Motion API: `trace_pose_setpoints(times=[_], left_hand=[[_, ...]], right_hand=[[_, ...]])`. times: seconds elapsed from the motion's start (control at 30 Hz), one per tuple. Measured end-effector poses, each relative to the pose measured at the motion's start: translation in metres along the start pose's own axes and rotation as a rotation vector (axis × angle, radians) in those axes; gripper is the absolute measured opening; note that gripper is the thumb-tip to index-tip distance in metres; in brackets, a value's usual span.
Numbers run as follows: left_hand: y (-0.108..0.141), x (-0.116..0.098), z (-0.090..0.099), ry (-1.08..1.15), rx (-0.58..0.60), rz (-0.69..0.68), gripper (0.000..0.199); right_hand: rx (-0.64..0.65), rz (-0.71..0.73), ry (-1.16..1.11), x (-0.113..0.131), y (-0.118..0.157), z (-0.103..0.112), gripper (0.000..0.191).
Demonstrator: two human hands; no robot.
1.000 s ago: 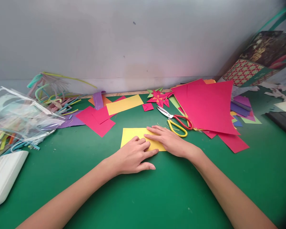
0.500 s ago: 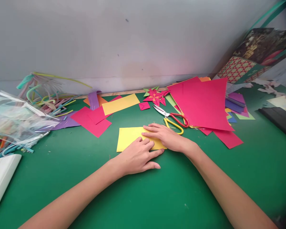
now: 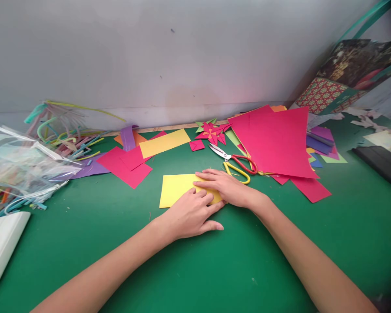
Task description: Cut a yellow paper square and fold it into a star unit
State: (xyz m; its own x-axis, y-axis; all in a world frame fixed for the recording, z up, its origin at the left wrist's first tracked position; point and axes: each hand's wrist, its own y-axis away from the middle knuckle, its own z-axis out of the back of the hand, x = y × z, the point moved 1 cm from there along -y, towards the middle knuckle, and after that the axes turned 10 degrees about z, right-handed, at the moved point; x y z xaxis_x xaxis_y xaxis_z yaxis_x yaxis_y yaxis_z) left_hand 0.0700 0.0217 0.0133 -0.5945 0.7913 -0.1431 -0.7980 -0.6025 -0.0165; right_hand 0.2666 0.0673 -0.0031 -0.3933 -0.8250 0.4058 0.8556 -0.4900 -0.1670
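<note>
A yellow paper rectangle (image 3: 176, 189) lies flat on the green tabletop (image 3: 182, 278), its right part under both hands. My left hand (image 3: 195, 213) presses on the paper's near edge; the index finger stretches along that edge, the thumb sticks out over the table, and the other fingers are partly bent. Flat across the paper's right end rests my right hand (image 3: 226, 187), fingers stretched to the left. Neither hand grasps anything. Just beyond the right hand are scissors (image 3: 230, 157) with one red and one yellow handle, blades slightly apart.
Large red sheets (image 3: 273, 141) lie at the back right, near a folded red-and-green paper star (image 3: 211, 131) and a small red square (image 3: 197, 145). Red sheets and an orange-yellow strip (image 3: 164, 143) are at back left. A plastic bag (image 3: 22, 161) and a white object (image 3: 6, 245) occupy the left.
My left hand has slid slightly right along the paper's near edge, its fingertip now by the right hand. The right hand and paper look almost unchanged; the view has shifted a little.
</note>
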Motion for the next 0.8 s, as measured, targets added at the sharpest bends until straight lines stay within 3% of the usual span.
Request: trace_pose_setpoints(times=[0.3, 0.53, 0.7, 0.8], left_hand=[[-0.004, -0.003, 0.005, -0.05, -0.003, -0.016, 0.07], [-0.004, -0.003, 0.0, 0.001, -0.016, -0.004, 0.071], [0.006, 0.015, 0.002, 0.206, -0.005, -0.037, 0.05], [0.015, 0.027, 0.004, 0.242, -0.043, 0.015, 0.041]], right_hand=[[-0.019, -0.007, 0.017, 0.0, 0.0, -0.001, 0.061], [-0.02, -0.009, -0.003, 0.002, 0.0, 0.0, 0.064], [-0.029, -0.016, -0.022, 0.002, 0.001, -0.001, 0.06], [-0.035, -0.015, -0.018, 0.0, 0.002, -0.002, 0.052]])
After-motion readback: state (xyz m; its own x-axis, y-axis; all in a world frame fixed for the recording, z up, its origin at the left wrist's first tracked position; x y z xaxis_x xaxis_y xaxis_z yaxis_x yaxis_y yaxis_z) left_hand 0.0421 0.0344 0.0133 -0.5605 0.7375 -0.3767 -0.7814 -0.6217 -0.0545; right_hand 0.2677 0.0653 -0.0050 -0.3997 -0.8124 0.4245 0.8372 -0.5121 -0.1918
